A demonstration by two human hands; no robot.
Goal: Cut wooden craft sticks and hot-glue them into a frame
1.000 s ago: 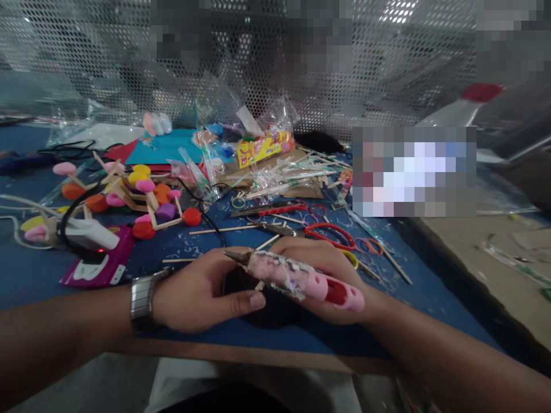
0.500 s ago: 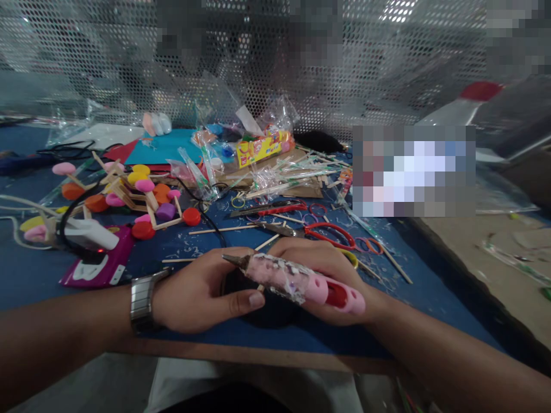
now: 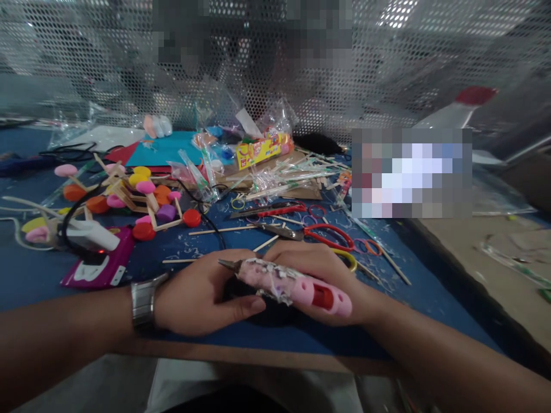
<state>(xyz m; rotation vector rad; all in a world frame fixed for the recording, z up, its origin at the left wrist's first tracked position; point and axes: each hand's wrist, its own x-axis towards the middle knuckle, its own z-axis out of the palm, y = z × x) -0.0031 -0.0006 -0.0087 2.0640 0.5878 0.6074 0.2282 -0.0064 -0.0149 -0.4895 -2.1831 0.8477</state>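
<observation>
A pink hot glue gun (image 3: 275, 281) rests in my right hand (image 3: 318, 269), which is closed around its far side. Its metal nozzle points left, and clumps of dried glue coat the front of its body. My left hand (image 3: 202, 295) curls in front of the nozzle, thumb stretched toward the glue gun. The left fingers are mostly hidden; whatever they grip cannot be made out. Under both hands a dark round shape (image 3: 275, 315) shows against the blue table. Red-handled scissors (image 3: 329, 235) and a red cutter knife (image 3: 275, 209) lie just beyond my hands.
Joined sticks with coloured discs (image 3: 133, 198) stand at left, behind a purple power strip (image 3: 101, 258) with a white plug and cables. Thin wooden sticks (image 3: 224, 230), plastic wrappers and a yellow packet (image 3: 262, 151) lie toward the back. Brown cardboard (image 3: 469, 252) lies at right.
The glue gun has shifted slightly left and tilted a little in my right hand. My left hand has barely moved.
</observation>
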